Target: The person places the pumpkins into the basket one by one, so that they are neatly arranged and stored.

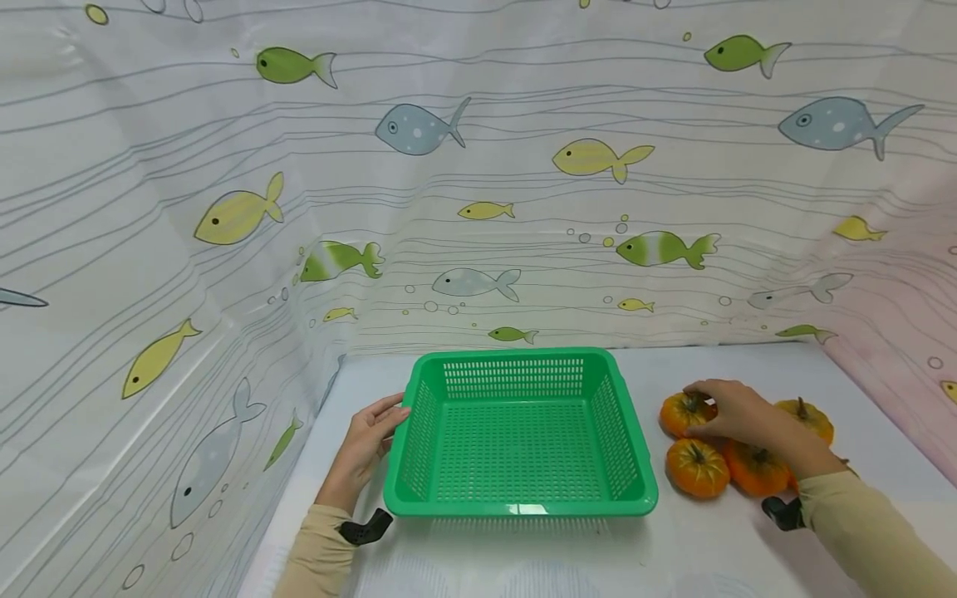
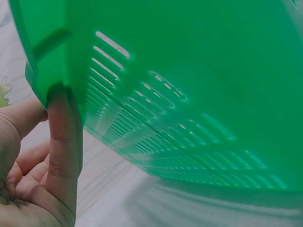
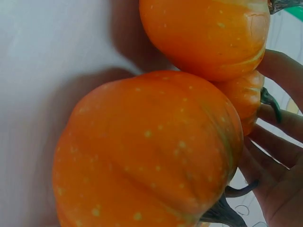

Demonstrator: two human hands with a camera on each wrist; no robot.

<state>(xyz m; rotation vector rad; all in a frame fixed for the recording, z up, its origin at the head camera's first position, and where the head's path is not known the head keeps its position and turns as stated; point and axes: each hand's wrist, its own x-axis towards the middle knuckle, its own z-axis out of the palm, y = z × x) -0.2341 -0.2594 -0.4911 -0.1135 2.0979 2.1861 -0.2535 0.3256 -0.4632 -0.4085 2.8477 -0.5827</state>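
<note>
A green plastic basket [image 1: 516, 355] with slotted walls stands on the table, its inside bare. My left hand [image 1: 365, 442] pinches its left rim, thumb above and fingers below; in the left wrist view the fingers [image 2: 63, 137] press against the outer wall. To the right of the basket, several small orange pumpkins sit close together. My right hand [image 1: 736, 413] reaches over them and holds the farthest-left one at the back, a pumpkin [image 1: 675, 415] with a green stem, between thumb and fingers. Beside it lie a front pumpkin [image 1: 697, 470] and another pumpkin [image 1: 757, 471], partly under the wrist.
Behind my right hand a yellowish-orange pumpkin [image 1: 811, 422] shows. A white table [image 1: 568, 561] carries everything. A fish-patterned sheet [image 1: 523, 249] rises at the back and both sides. Black wrist-worn devices [image 1: 366, 528] sit on both sleeves.
</note>
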